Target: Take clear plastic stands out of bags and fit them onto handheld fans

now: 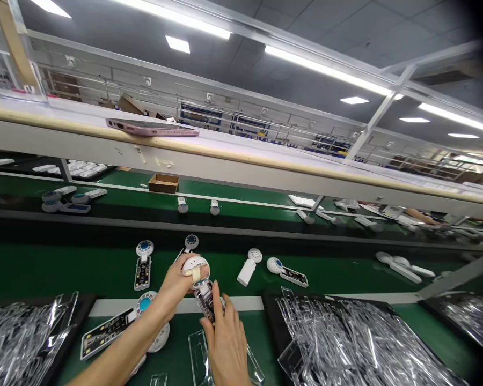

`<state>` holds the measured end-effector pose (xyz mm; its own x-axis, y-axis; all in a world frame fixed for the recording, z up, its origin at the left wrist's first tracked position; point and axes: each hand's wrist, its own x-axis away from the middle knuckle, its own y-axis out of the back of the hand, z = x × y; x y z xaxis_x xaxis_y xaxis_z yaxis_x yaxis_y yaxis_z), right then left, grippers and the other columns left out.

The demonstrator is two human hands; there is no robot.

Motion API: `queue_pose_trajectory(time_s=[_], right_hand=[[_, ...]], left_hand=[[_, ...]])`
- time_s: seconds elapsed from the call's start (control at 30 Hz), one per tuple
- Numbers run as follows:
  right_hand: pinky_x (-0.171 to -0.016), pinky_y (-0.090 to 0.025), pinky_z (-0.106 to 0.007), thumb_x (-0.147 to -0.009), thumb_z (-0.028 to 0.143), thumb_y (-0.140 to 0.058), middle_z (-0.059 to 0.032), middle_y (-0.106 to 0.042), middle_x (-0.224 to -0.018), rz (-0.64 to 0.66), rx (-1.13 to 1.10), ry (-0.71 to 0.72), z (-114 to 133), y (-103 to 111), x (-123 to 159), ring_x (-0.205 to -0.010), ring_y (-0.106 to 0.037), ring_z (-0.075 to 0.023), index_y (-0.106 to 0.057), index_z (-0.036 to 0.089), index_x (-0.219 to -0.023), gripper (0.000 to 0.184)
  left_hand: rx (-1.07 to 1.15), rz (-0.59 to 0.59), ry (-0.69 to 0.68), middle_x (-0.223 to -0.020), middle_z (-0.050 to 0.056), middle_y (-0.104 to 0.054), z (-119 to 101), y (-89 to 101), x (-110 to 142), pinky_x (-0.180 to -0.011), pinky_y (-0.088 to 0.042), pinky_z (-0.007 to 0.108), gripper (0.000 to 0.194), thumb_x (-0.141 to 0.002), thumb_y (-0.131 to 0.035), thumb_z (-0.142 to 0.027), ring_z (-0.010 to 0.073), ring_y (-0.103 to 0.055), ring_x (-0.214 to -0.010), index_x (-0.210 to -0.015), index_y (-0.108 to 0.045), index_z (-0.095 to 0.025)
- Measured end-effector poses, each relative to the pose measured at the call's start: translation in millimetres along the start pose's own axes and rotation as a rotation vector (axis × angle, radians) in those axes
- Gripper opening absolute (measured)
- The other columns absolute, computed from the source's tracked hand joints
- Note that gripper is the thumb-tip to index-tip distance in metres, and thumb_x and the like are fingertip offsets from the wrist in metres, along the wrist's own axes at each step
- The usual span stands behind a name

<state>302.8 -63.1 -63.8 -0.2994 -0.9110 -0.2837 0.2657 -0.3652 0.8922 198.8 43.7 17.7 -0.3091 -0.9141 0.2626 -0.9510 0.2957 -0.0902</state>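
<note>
My left hand (177, 287) is closed around the round white head of a handheld device (204, 300) whose handle shows a bare circuit board. Against that handle rest the thumb and forefinger of my right hand (226, 340), with its other fingers stretched out. A strip of pale tape or a wrap shows on my left thumb. Below my right hand lie clear plastic frames (199, 358). Under my left forearm, partly hidden, is another device with its circuit board (107, 332) exposed.
Black trays of clear plastic parts stand at the left (20, 343) and right (358, 343). Several similar devices (144, 265) lie on the green belt (104, 268). Above runs a shelf (241, 161) with a pink phone (153, 127); a brown box (163, 184) sits beneath it.
</note>
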Motion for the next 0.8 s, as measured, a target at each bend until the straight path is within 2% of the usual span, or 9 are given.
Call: queue_pose_trajectory(time_s=[0.1,0.2,0.3,0.37,0.43,0.5,0.53,0.63,0.8], right_hand=[[-0.053,-0.053,-0.034,-0.092,0.029,-0.034,-0.0091,-0.057,-0.101,0.033,-0.087,-0.001,-8.3,1.6,3.6,-0.080,-0.061,-0.0253,0.000,0.037,-0.143,0.062],[-0.067,-0.053,-0.038,-0.089,0.024,-0.039,-0.0073,-0.056,-0.103,-0.029,-0.162,0.071,-10.9,9.3,8.1,-0.089,-0.058,-0.0250,-0.014,0.038,-0.143,0.061],[-0.078,-0.050,-0.038,-0.087,0.026,-0.045,-0.0058,-0.056,-0.109,0.013,-0.325,0.099,-7.3,12.8,11.2,-0.098,-0.055,-0.0246,-0.033,0.038,-0.137,0.053],[-0.081,-0.048,-0.034,-0.088,0.035,-0.043,-0.0050,-0.057,-0.110,-0.019,-0.554,-0.066,-5.0,7.8,7.3,-0.100,-0.055,-0.0220,-0.043,0.033,-0.131,0.043],[-0.076,-0.048,-0.030,-0.090,0.044,-0.036,-0.0057,-0.062,-0.096,-0.135,-0.796,-0.369,-5.4,-2.7,-1.9,-0.090,-0.059,-0.0200,-0.056,0.023,-0.116,0.040],[-0.063,-0.048,-0.029,-0.090,0.051,-0.028,-0.0047,-0.061,-0.070,-0.232,-0.926,-0.615,-8.8,-14.8,-12.6,-0.069,-0.060,-0.0190,-0.064,0.016,-0.084,0.051],[-0.057,-0.046,-0.028,-0.089,0.053,-0.025,-0.0033,-0.057,-0.059,-0.252,-0.950,-0.674,-10.9,-20.0,-17.0,-0.060,-0.057,-0.0182,-0.061,0.016,-0.069,0.056],[-0.052,-0.041,-0.027,-0.088,0.056,-0.026,-0.0009,-0.050,-0.047,-0.275,-0.948,-0.706,-15.7,-28.2,-23.8,-0.050,-0.051,-0.0161,-0.049,0.020,-0.048,0.058],[-0.054,-0.039,-0.026,-0.088,0.054,-0.025,-0.0014,-0.053,-0.049,-0.266,-0.895,-0.712,-19.8,-34.1,-33.9,-0.053,-0.051,-0.0157,-0.049,0.020,-0.048,0.057]], left_hand=[[0.139,-0.052,-0.053,-0.100,0.008,-0.063,16.0,-6.7,8.2,-0.072,-0.049,0.032,0.070,-0.049,-0.078,-0.048,0.0245,-0.060,-0.090,-0.109,-0.054,-0.020],[0.325,0.056,0.012,-0.111,0.011,-0.062,41.2,-10.8,20.1,-0.092,-0.042,0.035,0.072,-0.054,-0.078,-0.046,0.0266,-0.056,-0.106,-0.115,-0.054,-0.018],[0.342,0.159,0.147,-0.108,0.013,-0.064,56.4,-11.3,28.9,-0.091,-0.042,0.039,0.063,-0.060,-0.074,-0.048,0.0296,-0.056,-0.106,-0.111,-0.057,-0.015],[0.273,0.120,0.142,-0.107,0.013,-0.064,58.8,-11.9,31.6,-0.088,-0.044,0.040,0.060,-0.062,-0.072,-0.048,0.0312,-0.056,-0.106,-0.109,-0.058,-0.014],[0.196,0.059,0.081,-0.106,0.013,-0.064,60.0,-14.3,32.8,-0.088,-0.044,0.040,0.056,-0.063,-0.071,-0.048,0.0310,-0.056,-0.105,-0.105,-0.059,-0.015],[0.132,0.013,-0.010,-0.106,0.010,-0.064,64.0,-18.4,34.5,-0.093,-0.042,0.039,0.052,-0.062,-0.072,-0.048,0.0286,-0.056,-0.104,-0.102,-0.059,-0.017],[0.100,-0.003,-0.053,-0.107,0.008,-0.063,67.1,-20.7,36.0,-0.095,-0.041,0.037,0.050,-0.062,-0.072,-0.047,0.0271,-0.056,-0.103,-0.101,-0.060,-0.018],[0.045,-0.036,-0.102,-0.109,0.006,-0.062,77.1,-26.6,42.4,-0.096,-0.041,0.035,0.048,-0.062,-0.072,-0.046,0.0248,-0.056,-0.102,-0.101,-0.060,-0.020],[0.042,-0.059,-0.111,-0.109,0.007,-0.062,85.0,-30.6,37.9,-0.096,-0.041,0.033,0.050,-0.062,-0.072,-0.047,0.0242,-0.056,-0.101,-0.102,-0.060,-0.020]])
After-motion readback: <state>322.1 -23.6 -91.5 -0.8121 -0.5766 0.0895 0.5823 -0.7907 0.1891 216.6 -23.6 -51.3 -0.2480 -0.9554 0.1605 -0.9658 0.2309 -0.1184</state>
